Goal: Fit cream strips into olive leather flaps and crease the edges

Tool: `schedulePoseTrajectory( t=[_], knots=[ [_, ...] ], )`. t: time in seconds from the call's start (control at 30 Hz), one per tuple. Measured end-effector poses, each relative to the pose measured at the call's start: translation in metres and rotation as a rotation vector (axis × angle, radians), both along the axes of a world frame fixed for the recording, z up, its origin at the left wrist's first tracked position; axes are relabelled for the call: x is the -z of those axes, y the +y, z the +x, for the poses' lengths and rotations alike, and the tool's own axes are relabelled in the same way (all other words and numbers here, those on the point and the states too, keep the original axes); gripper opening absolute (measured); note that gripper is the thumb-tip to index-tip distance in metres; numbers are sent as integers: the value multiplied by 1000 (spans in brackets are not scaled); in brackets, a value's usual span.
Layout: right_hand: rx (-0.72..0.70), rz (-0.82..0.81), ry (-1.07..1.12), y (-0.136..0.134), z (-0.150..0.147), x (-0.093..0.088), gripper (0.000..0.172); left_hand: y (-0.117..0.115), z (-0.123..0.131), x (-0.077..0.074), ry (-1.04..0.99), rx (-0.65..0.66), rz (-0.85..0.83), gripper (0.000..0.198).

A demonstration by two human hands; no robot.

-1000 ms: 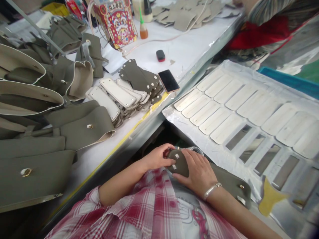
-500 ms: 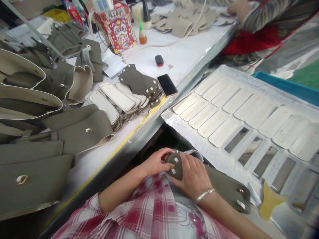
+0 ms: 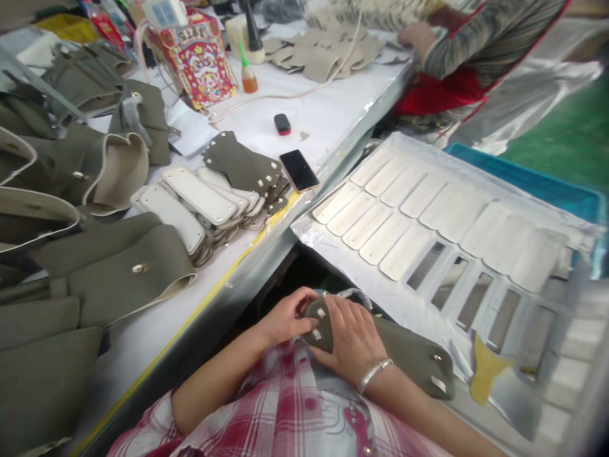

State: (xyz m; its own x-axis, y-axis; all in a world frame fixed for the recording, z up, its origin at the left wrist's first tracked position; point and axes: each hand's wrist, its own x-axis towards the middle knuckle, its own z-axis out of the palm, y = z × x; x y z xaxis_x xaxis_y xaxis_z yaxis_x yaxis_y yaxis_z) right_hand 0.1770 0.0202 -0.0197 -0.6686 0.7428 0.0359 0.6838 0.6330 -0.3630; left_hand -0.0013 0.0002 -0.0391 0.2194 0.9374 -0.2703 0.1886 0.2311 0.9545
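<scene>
Across my lap lies a long olive-grey leather bag panel [image 3: 413, 349] with rounded ends, a small gold stud and white tabs. Its left end, with two white tabs, is pinched between the thumb and fingers of my left hand [image 3: 291, 319]. My right hand [image 3: 353, 339], a silver bangle at the wrist, wraps over the panel just beside that end and presses on it. What lies under the right palm is hidden. A bit of clear plastic shows behind the fingers.
Olive-grey bags [image 3: 128, 266] crowd the left table, beside stacked white-backed strips [image 3: 202, 197] and a phone [image 3: 299, 170]. At right, white strips [image 3: 404, 247] lie in rows on a board near a yellow scraper [image 3: 488, 368]. A co-worker's arm [image 3: 457, 54] reaches over the far table.
The view has shifted, so most things appear further left, and more of the blue crate shows at right. Both hands keep the same hold on the bag panel.
</scene>
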Motion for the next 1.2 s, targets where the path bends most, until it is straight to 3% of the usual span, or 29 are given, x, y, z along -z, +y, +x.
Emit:
schedulePoseTrajectory(
  t=[0.13, 0.2, 0.33, 0.4, 0.47, 0.53, 0.6, 0.7, 0.83, 0.97, 1.2],
  knots=[
    [-121, -60, 69, -3, 32, -13, 91, -5, 2, -6, 110, 50, -8, 34],
    [-60, -76, 129, -5, 66, -19, 84, -6, -2, -7, 214, 116, -18, 36],
    [454, -98, 292, -16, 151, -15, 48, 1, 4, -23, 570, 162, 167, 43],
    [685, -252, 461, -23, 185, -2, 32, 7, 29, -39, 657, 149, 341, 44],
    [812, -465, 653, -27, 205, 14, 25, 14, 69, -49, 653, 221, 469, 46],
    [849, -626, 820, -29, 212, 26, 26, 19, 117, -49, 644, 409, 544, 59],
    [827, -696, 945, -30, 210, 31, 27, 22, 160, -40, 656, 585, 611, 80],
    [749, -762, 1051, -30, 208, 33, 26, 21, 197, -24, 733, 650, 642, 83],
    [664, -823, 1097, -34, 211, 40, 27, 20, 206, -22, 792, 620, 627, 66],
    [657, -806, 1079, -35, 213, 48, 28, 21, 210, -26, 846, 613, 594, 63],
    [656, -604, 760, -24, 211, 38, 26, 23, 221, -25, 900, 616, 557, 51]
  ],
)
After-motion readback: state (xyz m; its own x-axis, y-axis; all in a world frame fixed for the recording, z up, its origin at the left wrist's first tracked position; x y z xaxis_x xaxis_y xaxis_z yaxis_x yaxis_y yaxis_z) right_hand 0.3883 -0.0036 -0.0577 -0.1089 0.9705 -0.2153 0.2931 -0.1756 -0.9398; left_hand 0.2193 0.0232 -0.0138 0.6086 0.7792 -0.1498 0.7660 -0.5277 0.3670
